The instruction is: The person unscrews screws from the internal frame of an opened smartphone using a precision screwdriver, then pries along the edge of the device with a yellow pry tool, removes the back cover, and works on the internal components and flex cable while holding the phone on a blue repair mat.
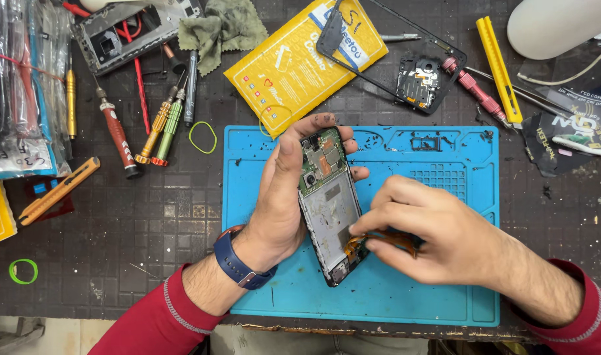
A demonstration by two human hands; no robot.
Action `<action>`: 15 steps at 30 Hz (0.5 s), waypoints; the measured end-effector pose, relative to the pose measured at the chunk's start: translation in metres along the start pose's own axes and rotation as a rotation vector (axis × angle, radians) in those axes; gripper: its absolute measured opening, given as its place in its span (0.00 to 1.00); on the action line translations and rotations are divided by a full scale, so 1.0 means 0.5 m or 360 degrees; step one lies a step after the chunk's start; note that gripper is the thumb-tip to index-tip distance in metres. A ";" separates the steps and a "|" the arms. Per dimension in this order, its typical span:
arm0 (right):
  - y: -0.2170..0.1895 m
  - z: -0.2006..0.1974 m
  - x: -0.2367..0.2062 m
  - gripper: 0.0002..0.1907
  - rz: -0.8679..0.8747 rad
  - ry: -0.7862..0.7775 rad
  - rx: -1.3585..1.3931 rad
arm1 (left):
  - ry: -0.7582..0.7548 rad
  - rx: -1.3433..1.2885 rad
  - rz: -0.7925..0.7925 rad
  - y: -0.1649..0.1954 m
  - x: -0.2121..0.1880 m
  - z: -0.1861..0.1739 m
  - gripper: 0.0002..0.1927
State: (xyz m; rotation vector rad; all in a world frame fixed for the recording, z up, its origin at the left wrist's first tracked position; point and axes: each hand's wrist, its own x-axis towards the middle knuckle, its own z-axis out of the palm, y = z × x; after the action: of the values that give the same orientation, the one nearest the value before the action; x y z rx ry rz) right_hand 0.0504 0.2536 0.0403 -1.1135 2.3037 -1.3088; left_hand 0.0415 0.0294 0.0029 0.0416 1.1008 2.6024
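We take the blue mat (432, 289) as our landmark. Over its middle, our left hand (280, 197) wraps its fingers around the opened phone (328, 204), holding it tilted with the circuit board end toward the mat's far edge. Our right hand (432, 230), just right of the phone and above the mat, pinches an orange flex ribbon (379, 240) between thumb and fingertips at the phone's lower part. Beyond the mat's far edge lie a yellow padded envelope (294, 62) and a black phone frame (412, 66). Left of the mat rest several screwdrivers (159, 125) and a green rubber band (202, 137) on the desk (162, 243).
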 end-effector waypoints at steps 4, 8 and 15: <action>0.008 0.004 0.008 0.15 0.0070 -0.0115 -0.0044 | 0.0002 -0.0023 -0.0017 0.001 0.000 -0.003 0.38; 0.012 0.002 0.009 0.14 -0.0098 -0.0109 -0.0046 | 0.0009 -0.0032 -0.0016 -0.003 0.002 -0.007 0.38; 0.010 0.009 0.017 0.15 -0.0080 -0.0158 0.0118 | -0.0015 -0.0065 -0.0012 0.000 0.000 -0.009 0.37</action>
State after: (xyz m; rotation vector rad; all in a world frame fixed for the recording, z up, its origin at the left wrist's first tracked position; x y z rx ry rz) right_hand 0.0446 0.2462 0.0349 -1.1912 2.1521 -1.3146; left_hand 0.0408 0.0263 -0.0005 0.0405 1.0422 2.6141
